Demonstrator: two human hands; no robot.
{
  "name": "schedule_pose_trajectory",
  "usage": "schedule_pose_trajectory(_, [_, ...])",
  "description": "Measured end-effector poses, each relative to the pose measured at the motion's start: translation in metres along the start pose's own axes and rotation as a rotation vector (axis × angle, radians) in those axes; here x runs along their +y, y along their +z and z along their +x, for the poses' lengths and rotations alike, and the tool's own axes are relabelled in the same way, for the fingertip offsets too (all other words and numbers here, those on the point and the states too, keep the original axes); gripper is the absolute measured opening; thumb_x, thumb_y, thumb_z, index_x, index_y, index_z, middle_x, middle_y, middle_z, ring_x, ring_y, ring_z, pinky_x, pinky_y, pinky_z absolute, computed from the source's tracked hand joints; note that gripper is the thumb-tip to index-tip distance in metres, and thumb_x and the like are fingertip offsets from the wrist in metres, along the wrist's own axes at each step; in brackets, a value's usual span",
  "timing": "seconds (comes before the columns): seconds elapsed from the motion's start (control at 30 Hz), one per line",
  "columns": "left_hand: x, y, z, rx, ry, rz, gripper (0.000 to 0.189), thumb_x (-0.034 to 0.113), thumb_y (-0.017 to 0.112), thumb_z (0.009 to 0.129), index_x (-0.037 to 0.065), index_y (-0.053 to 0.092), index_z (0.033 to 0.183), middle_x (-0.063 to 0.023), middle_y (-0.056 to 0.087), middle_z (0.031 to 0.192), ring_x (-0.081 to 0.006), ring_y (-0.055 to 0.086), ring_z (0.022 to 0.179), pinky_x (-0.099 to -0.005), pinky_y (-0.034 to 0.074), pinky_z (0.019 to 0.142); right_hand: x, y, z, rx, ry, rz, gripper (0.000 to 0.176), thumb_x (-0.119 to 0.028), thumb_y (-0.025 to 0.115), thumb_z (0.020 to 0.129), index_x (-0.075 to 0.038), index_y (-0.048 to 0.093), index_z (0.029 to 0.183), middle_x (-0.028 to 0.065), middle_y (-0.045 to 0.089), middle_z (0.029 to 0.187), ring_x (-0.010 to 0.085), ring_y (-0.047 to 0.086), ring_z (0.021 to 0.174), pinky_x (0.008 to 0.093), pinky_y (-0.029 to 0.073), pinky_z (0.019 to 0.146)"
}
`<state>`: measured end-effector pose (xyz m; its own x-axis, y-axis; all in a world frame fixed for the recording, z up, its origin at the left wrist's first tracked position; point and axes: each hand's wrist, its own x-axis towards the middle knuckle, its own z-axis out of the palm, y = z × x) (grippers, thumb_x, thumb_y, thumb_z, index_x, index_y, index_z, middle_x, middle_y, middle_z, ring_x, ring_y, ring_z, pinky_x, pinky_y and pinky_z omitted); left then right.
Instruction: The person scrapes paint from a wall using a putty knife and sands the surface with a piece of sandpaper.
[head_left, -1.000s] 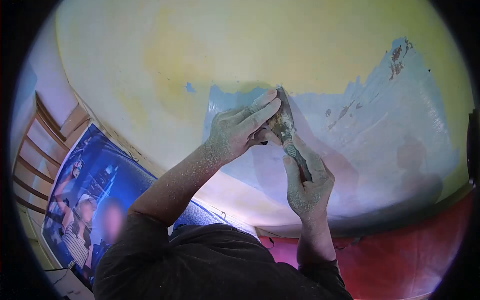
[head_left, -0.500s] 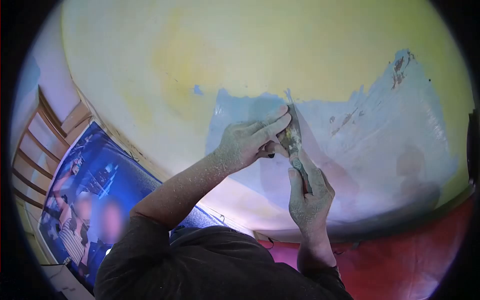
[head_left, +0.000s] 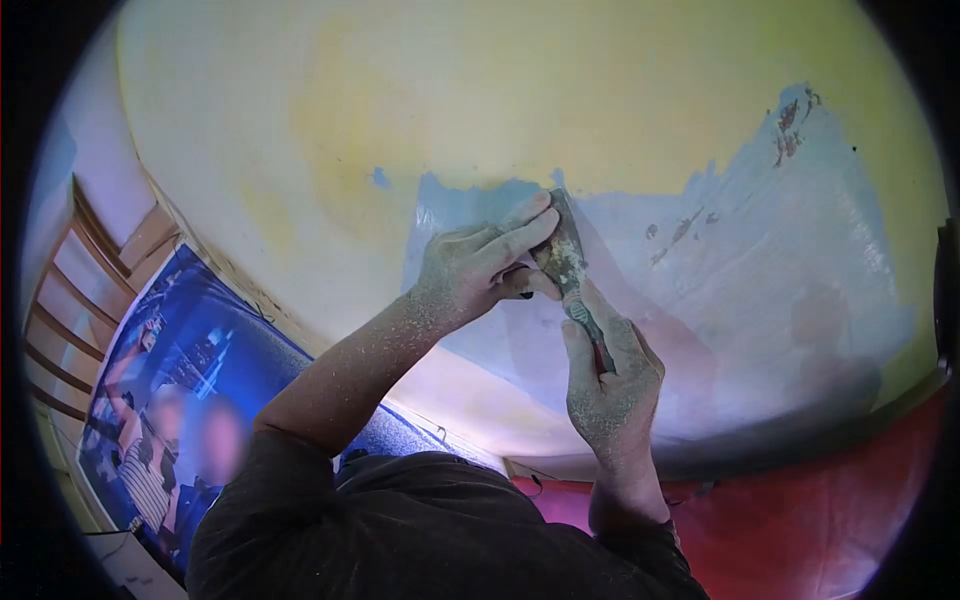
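Both hands are on a scraper (head_left: 566, 255), its broad blade spotted with pale residue and pressed to the wall (head_left: 480, 90). My right hand (head_left: 618, 390) wraps round the handle from below. My left hand (head_left: 465, 265) grips the blade, fingers laid over its face and thumb lower down near the handle. Pale dust and flakes coat both hands and the left forearm. The blade's tip meets the ragged edge between yellowish paint above and a bluish-white bare patch (head_left: 790, 240) below. My left fingers hide part of the blade.
Brown gouges (head_left: 790, 125) mark the patch at upper right. A blue printed banner (head_left: 215, 360) with pictured people hangs at left, beside a slatted wooden frame (head_left: 70, 310). Red material (head_left: 800, 500) lies at lower right.
Both hands and the scraper have shifted slightly up and left, still gripped the same way. The thin strip at the blade's tip now shows as a small bluish notch. The view has shifted a little.
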<state>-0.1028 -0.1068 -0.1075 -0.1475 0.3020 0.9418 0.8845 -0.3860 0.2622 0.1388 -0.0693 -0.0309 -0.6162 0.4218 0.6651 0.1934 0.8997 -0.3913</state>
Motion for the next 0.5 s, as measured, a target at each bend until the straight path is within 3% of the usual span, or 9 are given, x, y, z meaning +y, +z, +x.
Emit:
schedule_pose_trajectory(0.13, [0.007, -0.006, -0.003, -0.089, 0.018, 0.055, 0.097, 0.036, 0.102, 0.071, 0.012, 0.067, 0.158, -0.018, 0.067, 0.164, -0.0286, 0.086, 0.109, -0.0377, 0.069, 0.09, 0.003, 0.002, -0.008, 0.053, -0.091, 0.013, 0.048, -0.002, 0.082, 0.103, -0.009, 0.075, 0.15, 0.0143, 0.079, 0.095, 0.0262, 0.077, 0.076, 0.0401, 0.06, 0.068])
schedule_pose_trajectory(0.27, [-0.009, -0.002, -0.005, -0.063, -0.02, 0.05, 0.107, 0.016, 0.103, 0.07, 0.019, 0.057, 0.167, -0.0141, 0.067, 0.164, -0.0276, 0.084, 0.115, -0.0379, 0.07, 0.089, 0.001, 0.013, 0.0, 0.078, -0.079, -0.029, 0.048, -0.004, 0.082, 0.103, -0.01, 0.075, 0.15, 0.0134, 0.079, 0.095, 0.0259, 0.077, 0.076, 0.0422, 0.06, 0.067])
schedule_pose_trajectory(0.3, [-0.01, -0.002, 0.005, 0.049, 0.072, 0.048, 0.103, 0.019, 0.103, 0.073, 0.017, 0.057, 0.166, -0.0158, 0.067, 0.165, -0.0287, 0.084, 0.114, -0.0379, 0.07, 0.087, 0.001, 0.014, 0.003, 0.063, -0.059, -0.044, 0.049, -0.004, 0.082, 0.103, -0.009, 0.075, 0.15, 0.013, 0.08, 0.096, 0.0254, 0.077, 0.076, 0.0424, 0.06, 0.067])
schedule_pose_trajectory(0.5, [0.001, 0.004, -0.012, -0.075, 0.057, 0.055, 0.098, 0.025, 0.099, 0.08, 0.017, 0.055, 0.167, -0.016, 0.064, 0.167, -0.0291, 0.084, 0.105, -0.0384, 0.069, 0.084, 0.008, 0.006, -0.015, 0.026, -0.089, 0.021, 0.047, -0.003, 0.078, 0.104, -0.007, 0.074, 0.151, 0.0165, 0.078, 0.097, 0.0289, 0.074, 0.074, 0.0415, 0.059, 0.069])
